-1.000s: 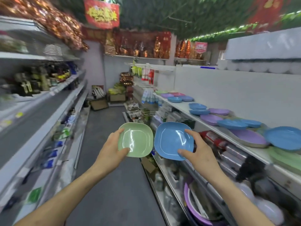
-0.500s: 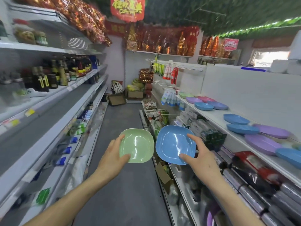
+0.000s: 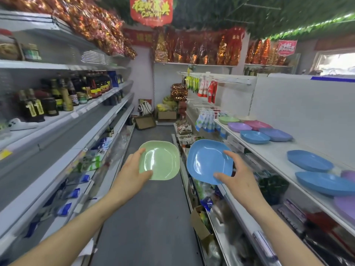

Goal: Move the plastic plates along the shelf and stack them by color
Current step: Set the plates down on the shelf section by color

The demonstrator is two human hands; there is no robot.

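My left hand (image 3: 132,172) grips a light green plastic plate (image 3: 162,163) by its left edge, held out over the aisle. My right hand (image 3: 235,178) grips a blue plastic plate (image 3: 206,163) by its right edge, tilted toward me. The white shelf (image 3: 272,150) on the right carries more plates: two blue ones (image 3: 310,160) near me, a purple edge (image 3: 348,175) beside them, and farther along a blue plate (image 3: 254,136), purple plates (image 3: 239,127), a pink one (image 3: 257,124) and a green one (image 3: 228,120).
A grey aisle floor (image 3: 149,217) runs ahead between two shelving units. Bottles (image 3: 63,96) fill the left shelves. Cardboard boxes (image 3: 145,121) and bags sit at the aisle's far end. A box (image 3: 199,225) juts from the lower right shelf. Packets hang on hooks (image 3: 207,89).
The view has moved forward along the aisle and turned left; the plates on the right shelf slid toward the frame's right edge. Both hands still hold their plates out front.
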